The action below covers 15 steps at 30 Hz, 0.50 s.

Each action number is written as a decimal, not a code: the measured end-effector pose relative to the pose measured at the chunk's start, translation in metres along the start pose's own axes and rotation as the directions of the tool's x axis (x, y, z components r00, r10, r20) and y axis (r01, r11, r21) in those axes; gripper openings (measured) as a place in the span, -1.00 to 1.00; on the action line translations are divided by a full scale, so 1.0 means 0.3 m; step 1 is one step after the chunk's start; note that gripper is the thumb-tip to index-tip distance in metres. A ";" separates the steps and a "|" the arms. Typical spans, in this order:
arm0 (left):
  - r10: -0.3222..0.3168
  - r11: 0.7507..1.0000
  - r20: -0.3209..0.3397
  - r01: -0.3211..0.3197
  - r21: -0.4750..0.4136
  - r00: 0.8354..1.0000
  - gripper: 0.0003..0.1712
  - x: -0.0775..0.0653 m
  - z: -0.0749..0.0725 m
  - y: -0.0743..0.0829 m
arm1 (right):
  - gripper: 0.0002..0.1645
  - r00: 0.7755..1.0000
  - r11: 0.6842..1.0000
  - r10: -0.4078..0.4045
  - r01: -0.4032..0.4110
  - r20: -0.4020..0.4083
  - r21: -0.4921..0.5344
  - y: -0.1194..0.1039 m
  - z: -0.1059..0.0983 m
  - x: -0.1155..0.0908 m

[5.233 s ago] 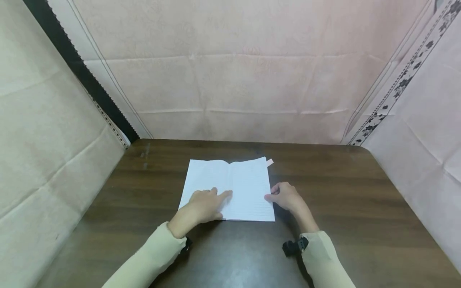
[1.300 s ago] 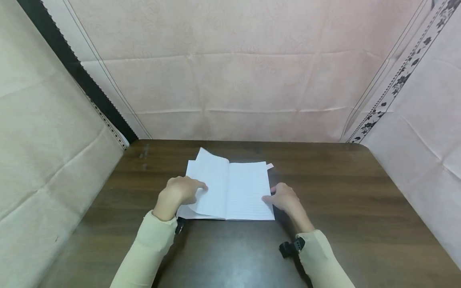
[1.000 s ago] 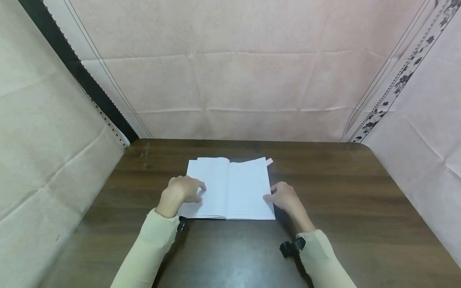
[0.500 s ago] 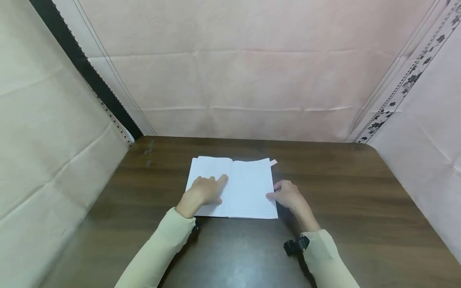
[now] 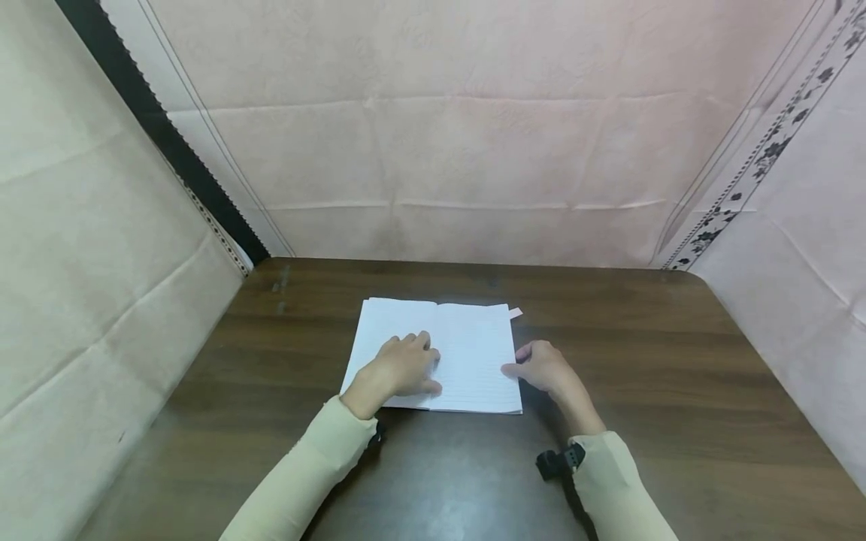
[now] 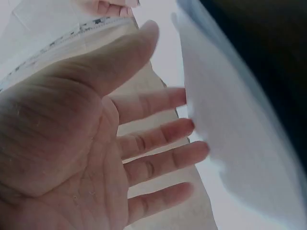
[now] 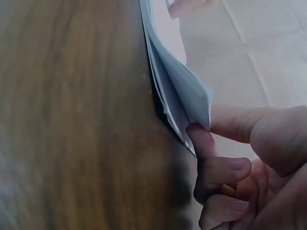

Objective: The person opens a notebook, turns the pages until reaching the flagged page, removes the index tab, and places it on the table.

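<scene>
An open notebook [image 5: 473, 338] with white lined pages lies on the table, a small pale tab [image 5: 516, 312] sticking out at its upper right. Over the left page, near the middle fold, is my left hand [image 5: 401, 367]. Its fingers are nearly straight and touch the paper in the left wrist view. At the right edge my right hand [image 5: 546, 372] pinches some pages [image 7: 184, 84], thumb on top and index finger beneath. These pages stand slightly apart from the ones below, as the right wrist view shows. The other fingers of that hand are curled.
The brown wooden table [image 5: 643, 361] stretches around the notebook on all sides. Light cloth hangs behind it [image 5: 440, 150] and at both sides. A small dark wrist camera [image 5: 560, 461] sits at the right cuff.
A page was turned over to the left and laid flat. My left hand went out to the left page's outer part, then came back toward the fold. My right hand stayed at the right edge.
</scene>
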State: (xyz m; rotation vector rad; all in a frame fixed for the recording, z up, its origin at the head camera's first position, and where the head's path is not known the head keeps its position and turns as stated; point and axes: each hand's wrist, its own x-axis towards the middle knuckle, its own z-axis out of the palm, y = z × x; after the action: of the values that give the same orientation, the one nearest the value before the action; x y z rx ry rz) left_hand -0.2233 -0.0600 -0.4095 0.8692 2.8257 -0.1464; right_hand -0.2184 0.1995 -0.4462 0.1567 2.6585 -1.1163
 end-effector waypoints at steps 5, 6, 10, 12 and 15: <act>0.084 0.993 -0.018 -0.082 0.082 0.996 -0.31 0.007 0.019 0.051 | -0.47 1.000 1.000 -0.002 0.002 0.003 0.003 0.006 0.003 -0.002; 0.100 0.991 -0.016 -0.098 0.092 0.995 -0.31 0.008 0.022 0.062 | -0.47 1.000 1.000 0.001 -0.001 0.005 0.002 0.007 0.003 -0.001; 0.107 0.988 -0.014 -0.105 0.115 0.994 -0.27 0.015 0.029 0.097 | -0.47 1.000 1.000 0.009 -0.009 0.013 -0.001 0.008 -0.002 0.004; 0.097 0.987 -0.032 -0.092 0.131 0.995 -0.24 0.019 0.034 0.109 | -0.47 1.000 1.000 0.014 -0.014 0.019 0.003 0.009 -0.008 0.006; 0.093 0.982 -0.075 -0.079 0.169 0.993 -0.17 0.024 0.042 0.124 | -0.49 0.999 1.000 0.022 -0.022 0.035 0.012 0.012 -0.017 0.008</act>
State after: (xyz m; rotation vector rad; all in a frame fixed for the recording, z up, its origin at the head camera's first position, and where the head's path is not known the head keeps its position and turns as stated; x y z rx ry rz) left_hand -0.2062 -0.0274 -0.4249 1.0538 2.8777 -0.3464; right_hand -0.2211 0.2055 -0.4459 0.1672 2.6139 -1.1188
